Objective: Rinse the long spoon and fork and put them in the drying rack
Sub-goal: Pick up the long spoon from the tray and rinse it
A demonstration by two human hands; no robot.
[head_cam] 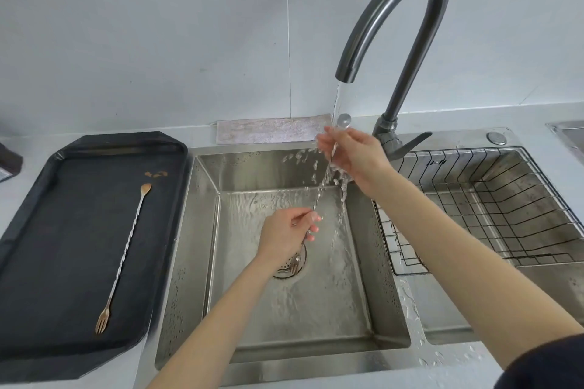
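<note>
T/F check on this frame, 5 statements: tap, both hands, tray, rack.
1. Water runs from the faucet. True.
2. Both hands hold one long utensil under the stream. True: left hand low, right hand high.
3. The black tray is bare. False: a second long utensil with a fork end lies on it.
4. The drying rack already holds cutlery. False: none visible in it.
5. The rack sits left of the sink basin. False: right.

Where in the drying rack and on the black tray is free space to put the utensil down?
The wire rack in the right basin looks wholly empty. On the black tray, bare room lies on both sides of the long utensil. The left basin is crowded by both hands and running water.
</note>
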